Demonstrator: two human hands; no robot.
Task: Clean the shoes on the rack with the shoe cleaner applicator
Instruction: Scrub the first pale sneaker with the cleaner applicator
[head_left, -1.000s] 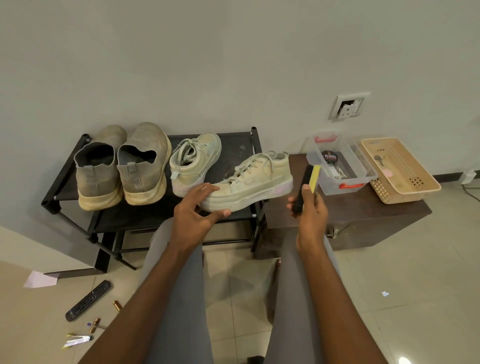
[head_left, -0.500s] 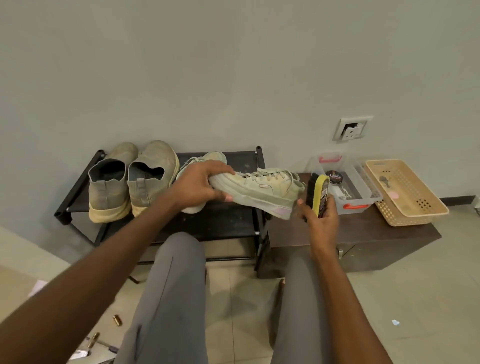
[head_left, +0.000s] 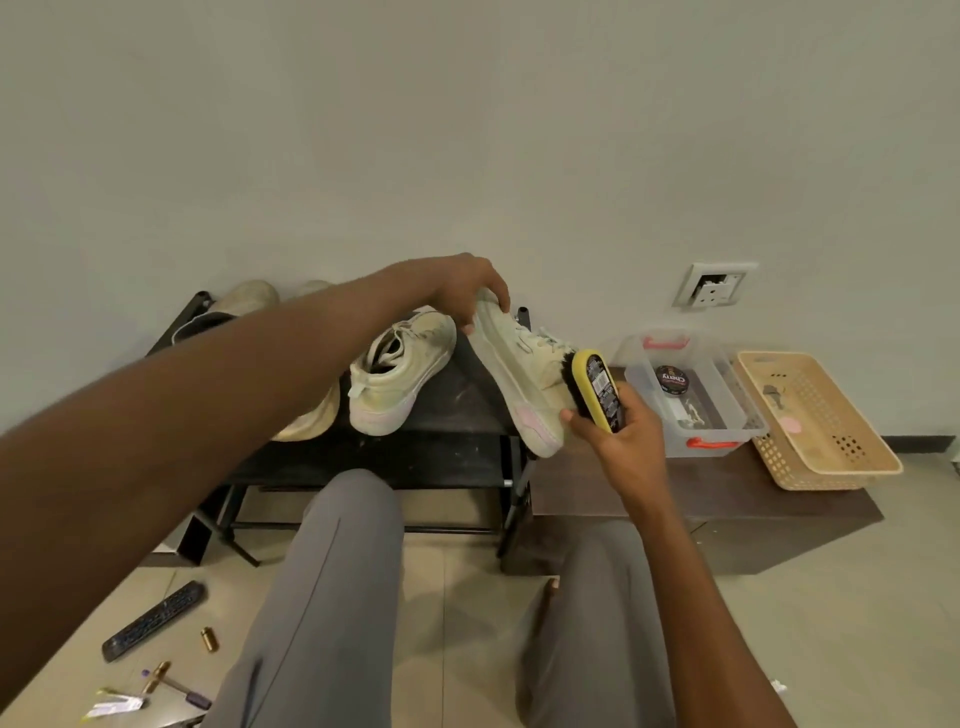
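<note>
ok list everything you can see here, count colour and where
held sneaker: 1, pale green, pink heel patch, tilted above the rack's right end
brush: 1, yellow back, black bristles, against the held sneaker
sneaker: 1, pale green, on the rack
beige shoes: 2, rack's left side, mostly hidden by the arm
rack: 1, black, against the wall
bench: 1, dark brown, right of the rack
clear box: 1, red handles, on the bench
tin: 1, black, in the clear box
basket: 1, beige, on the bench's right end
socket: 1, white, on the wall
remote: 1, black, on the floor
left hand: grips the held sneaker
right hand: holds the brush
</note>
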